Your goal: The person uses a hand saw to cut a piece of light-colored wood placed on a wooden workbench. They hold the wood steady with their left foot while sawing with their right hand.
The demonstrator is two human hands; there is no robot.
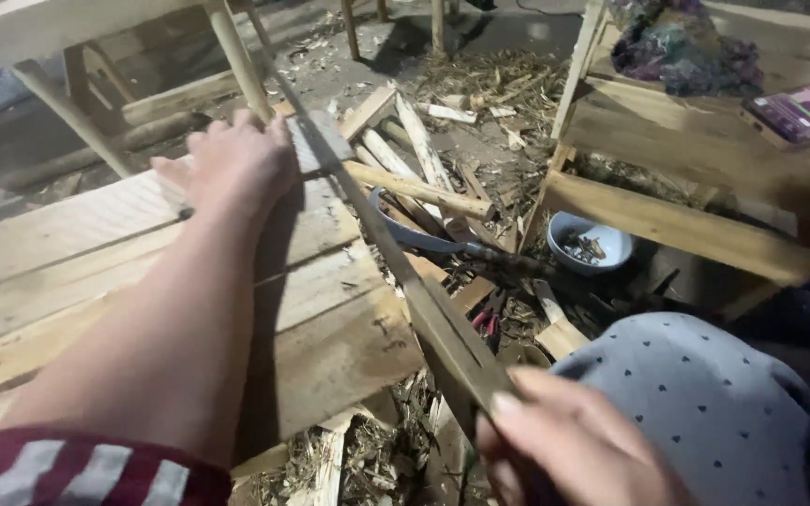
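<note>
- The left hand (pixel 236 161) lies flat, fingers pressed down on the far end of the wooden board (pixel 236 281), which is the landmark for all places here. It holds nothing between the fingers; it only presses.
- The right hand (pixel 564 440) is closed around the near end of a long flat blade (pixel 396 272), probably a saw, at the near right corner of the board.
- The blade has its long axis on a diagonal: from the right hand it runs up and to the left, along the right edge of the board, and passes just beside the left hand at a small wooden block (pixel 319 142). So the right hand is the one on the tool, and the left hand is nearer to the place where the blade meets the wood.
- The board is made of pale planks and is tilted a little toward the person.
- To the right of the board, on the ground, there are split wood pieces (pixel 414 150), chips, and a small blue bowl (pixel 592 242) with small metal parts.
- Further right stands a rough wooden frame (pixel 677 225); behind the board, wooden legs and a dusty floor.
</note>
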